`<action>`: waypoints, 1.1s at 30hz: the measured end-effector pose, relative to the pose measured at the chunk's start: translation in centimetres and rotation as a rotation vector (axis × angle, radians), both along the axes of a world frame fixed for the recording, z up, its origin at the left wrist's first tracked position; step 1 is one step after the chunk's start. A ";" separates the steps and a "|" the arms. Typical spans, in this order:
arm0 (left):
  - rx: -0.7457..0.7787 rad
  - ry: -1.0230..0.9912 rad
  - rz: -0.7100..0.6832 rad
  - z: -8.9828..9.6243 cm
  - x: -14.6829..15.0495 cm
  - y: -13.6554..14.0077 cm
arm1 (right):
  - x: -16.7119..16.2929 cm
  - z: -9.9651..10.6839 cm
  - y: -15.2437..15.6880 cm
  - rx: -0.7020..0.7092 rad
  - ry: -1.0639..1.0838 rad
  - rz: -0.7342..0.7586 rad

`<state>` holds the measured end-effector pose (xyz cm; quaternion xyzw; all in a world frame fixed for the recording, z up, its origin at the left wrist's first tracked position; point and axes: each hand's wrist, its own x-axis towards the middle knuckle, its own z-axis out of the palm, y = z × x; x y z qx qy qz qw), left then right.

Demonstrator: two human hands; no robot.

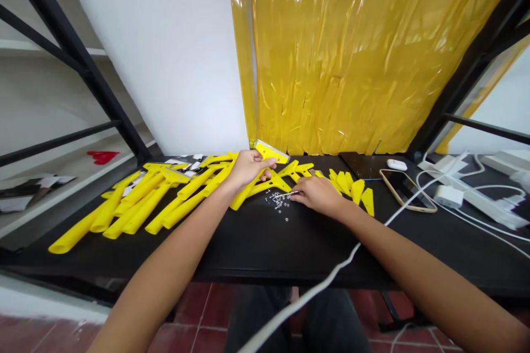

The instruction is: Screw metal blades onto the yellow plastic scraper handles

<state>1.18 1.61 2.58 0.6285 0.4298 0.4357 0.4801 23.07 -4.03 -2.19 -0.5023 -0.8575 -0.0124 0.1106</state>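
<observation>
My left hand is closed on a yellow scraper with a metal strip along its head, lifted above the table. My right hand is closed near the table top, pinching a thin metal tool whose kind I cannot make out. The tool's tip is over a scatter of small screws and nuts. Yellow handles with forked heads lie just behind this small hardware. Flat yellow wedge-shaped pieces lie to the right of my right hand.
Several yellow scrapers lie in rows on the left of the black table. At the right are a phone, a white earbud case, a charger and a power strip. A white cable crosses the front edge.
</observation>
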 end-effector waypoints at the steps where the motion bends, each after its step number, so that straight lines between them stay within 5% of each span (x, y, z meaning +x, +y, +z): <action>1: -0.006 0.003 -0.007 0.0 0.0 0.0 | -0.1 0.2 -0.1 -0.004 -0.015 -0.003; 13: -0.060 0.056 -0.066 0.0 0.3 -0.2 | -0.8 0.8 -0.6 -0.010 -0.112 0.038; 21: -0.169 -0.107 -0.066 0.4 0.1 -0.2 | -0.7 0.7 -0.8 0.008 -0.101 0.077; 33: 0.032 0.024 -0.078 -0.2 0.1 -0.1 | -0.4 0.8 -0.9 -0.019 -0.024 0.146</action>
